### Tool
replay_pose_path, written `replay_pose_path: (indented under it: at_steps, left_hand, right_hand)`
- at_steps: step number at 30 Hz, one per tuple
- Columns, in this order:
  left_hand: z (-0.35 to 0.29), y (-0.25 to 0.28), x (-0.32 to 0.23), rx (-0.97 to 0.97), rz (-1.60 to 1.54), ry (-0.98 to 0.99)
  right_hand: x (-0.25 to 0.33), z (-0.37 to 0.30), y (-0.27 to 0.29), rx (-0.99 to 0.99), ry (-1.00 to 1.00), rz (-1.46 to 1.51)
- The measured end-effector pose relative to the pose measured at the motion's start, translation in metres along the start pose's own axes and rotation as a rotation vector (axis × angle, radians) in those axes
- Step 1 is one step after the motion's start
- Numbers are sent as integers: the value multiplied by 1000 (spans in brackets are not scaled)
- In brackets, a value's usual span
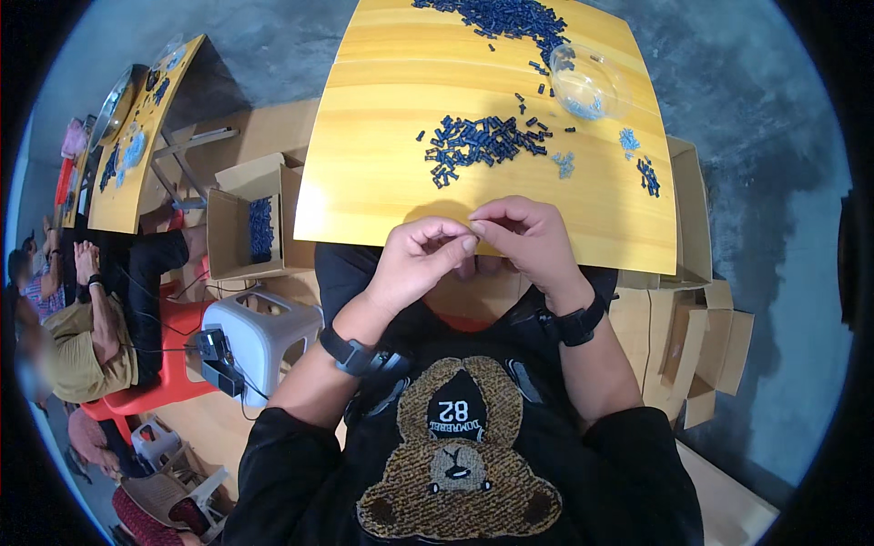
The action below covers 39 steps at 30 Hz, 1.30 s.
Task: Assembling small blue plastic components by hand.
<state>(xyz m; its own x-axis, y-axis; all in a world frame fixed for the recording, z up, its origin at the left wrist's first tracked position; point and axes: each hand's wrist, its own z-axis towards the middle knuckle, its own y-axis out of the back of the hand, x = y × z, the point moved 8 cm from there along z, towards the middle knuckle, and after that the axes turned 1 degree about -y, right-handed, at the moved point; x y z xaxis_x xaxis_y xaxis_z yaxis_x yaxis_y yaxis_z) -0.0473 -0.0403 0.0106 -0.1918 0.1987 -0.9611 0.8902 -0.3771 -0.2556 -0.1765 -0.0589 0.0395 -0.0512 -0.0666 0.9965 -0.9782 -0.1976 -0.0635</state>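
Meeting nearly tip to tip above the table's near edge, the left hand [423, 259] and the right hand [528, 238] have thumbs and forefingers drawn close; I cannot tell whether they close on a piece, since anything between them is too small or covered. Holding them together in front of the body probably suits fine finger work. Beyond lies the main pile of small dark pieces [487, 141], in the middle of the yellow table [373, 118], perhaps put there for easy reach. A little pale cluster [564, 165] lies just to its right, with another pale group [629, 139] and a dark group [648, 177] farther right, seemingly spaced to keep kinds apart. The clear bowl [608, 75] stands behind, likely to contain its loose pale pieces. A larger dark heap [510, 16] spreads along the far edge, possibly as stock. Off the table's left side, an open cardboard box [221, 235] holds more dark pieces.
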Motion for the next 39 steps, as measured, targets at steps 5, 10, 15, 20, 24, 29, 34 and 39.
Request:
replay_pose_path:
  at_steps: [5,10,15,20,24,29,34,39]
  left_hand:
    - [-1,1,7,-40,-48,34]
    - [-1,-3,13,-95,-107,37]
    - [-8,-6,13,-118,-160,88]
    - [-17,-6,10,-144,-206,130]
    - [-21,-5,0,-132,-205,130]
    - [-24,-15,-25,-66,-116,83]
    - [-34,-27,-30,-60,-164,72]
    - [-43,-33,-30,-18,-252,63]
  right_hand:
    - [-3,-9,-3,-40,47,-27]
    - [-22,-19,-3,-78,-89,150]
    - [-16,-27,-6,-95,-83,79]
    - [-10,-35,-13,-85,-76,43]
    - [4,-44,-17,-41,13,43]
    - [26,-53,-17,-33,200,6]
    - [57,-72,-16,-116,303,-269]
    - [73,-86,-19,-136,341,-358]
